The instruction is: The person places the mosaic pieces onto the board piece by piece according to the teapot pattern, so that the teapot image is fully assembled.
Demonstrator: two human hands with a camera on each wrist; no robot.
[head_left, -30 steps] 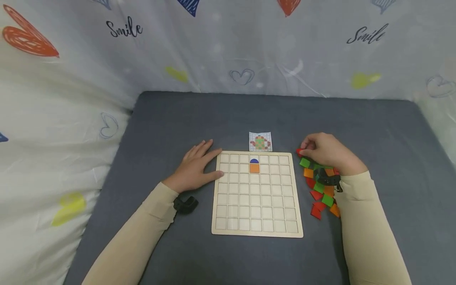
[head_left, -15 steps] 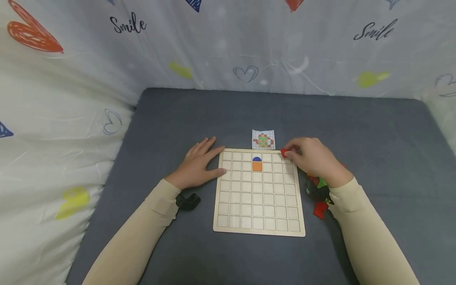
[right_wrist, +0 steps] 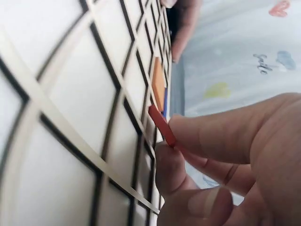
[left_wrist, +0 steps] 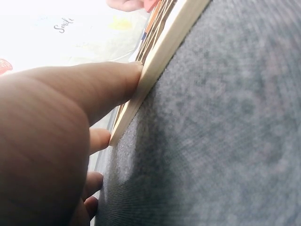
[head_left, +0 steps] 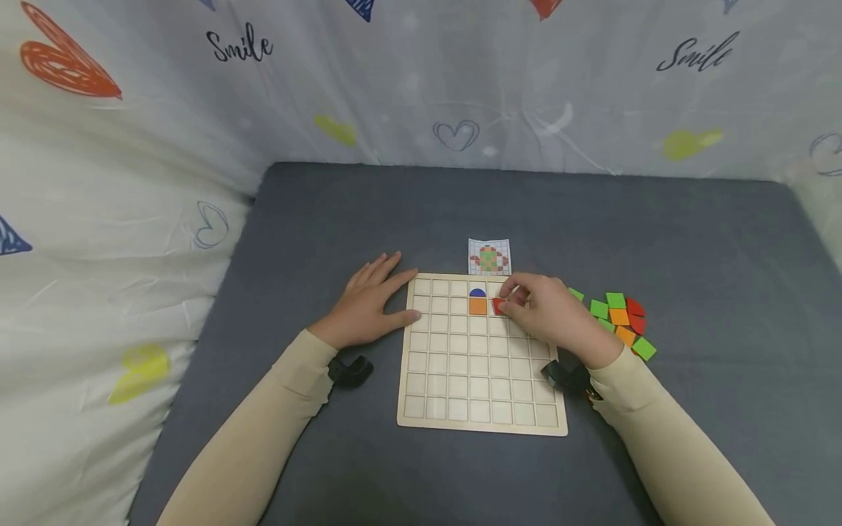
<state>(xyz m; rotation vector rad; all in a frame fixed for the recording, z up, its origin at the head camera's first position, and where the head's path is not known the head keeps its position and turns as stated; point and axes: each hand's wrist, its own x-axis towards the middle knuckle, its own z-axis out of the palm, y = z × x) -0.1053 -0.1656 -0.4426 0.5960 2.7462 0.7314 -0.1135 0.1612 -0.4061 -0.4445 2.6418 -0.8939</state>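
Between thumb and fingertips, my right hand [head_left: 549, 310] pinches a red tile [head_left: 498, 307] over the wooden grid board [head_left: 482, 429]. The tile is beside the orange square tile [head_left: 477, 306] in the second row, and the right wrist view shows the red tile [right_wrist: 162, 125] tilted. A blue half-round tile [head_left: 477, 292] lies just above the orange one. My left hand [head_left: 364, 303] rests at the board's left edge with fingers spread; its thumb and index fingertip touch the wooden rim [left_wrist: 155, 66].
Right of the board lies a loose cluster of green, orange and red tiles [head_left: 618, 315], partly hidden by my right arm. A small printed pattern card [head_left: 490, 257] lies at the board's far edge. A printed curtain [head_left: 421, 80] hangs behind the grey table [head_left: 368, 212].
My right hand has carried the red tile leftward from the tile pile, past the board's upper right corner, to beside the orange tile. My left hand stays at the board's edge.
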